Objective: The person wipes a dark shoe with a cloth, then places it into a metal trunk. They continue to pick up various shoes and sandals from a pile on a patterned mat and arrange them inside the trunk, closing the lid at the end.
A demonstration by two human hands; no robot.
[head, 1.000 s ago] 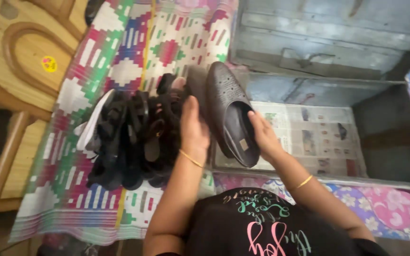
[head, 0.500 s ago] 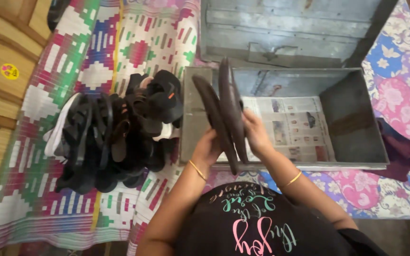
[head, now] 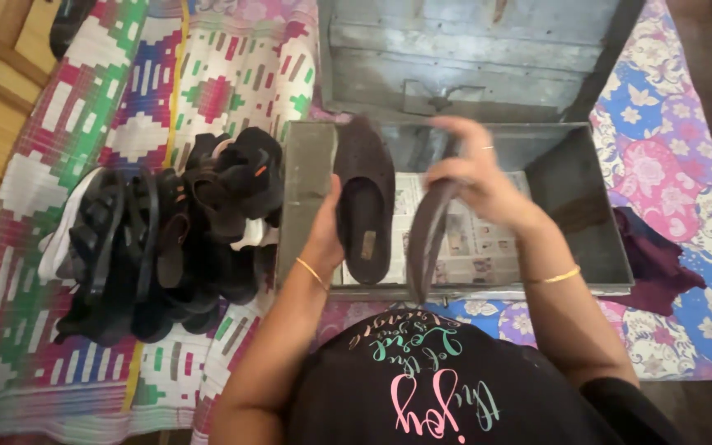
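My left hand (head: 324, 239) grips a dark brown slip-on shoe (head: 365, 198) by its left side, sole down, over the left end of an open grey metal trunk (head: 591, 206). In my right hand (head: 478, 175) the matching shoe (head: 428, 239) is pinched near its toe and hangs on edge, heel toward me, above the trunk's front rim. Newspaper (head: 475, 239) lines the trunk's floor. Both wrists wear thin gold bangles.
A heap of black sandals and shoes (head: 166, 239) lies on a multicoloured woven mat (head: 51, 165) left of the trunk. The trunk's lid (head: 471, 49) stands open behind. Floral cloth (head: 677, 165) and a dark maroon rag (head: 657, 264) lie at right. Wooden furniture fills the top left corner.
The two shoes were held pressed together on edge; now they are apart, one in each hand. The left one has turned sole down over the trunk, and the right hand has risen.
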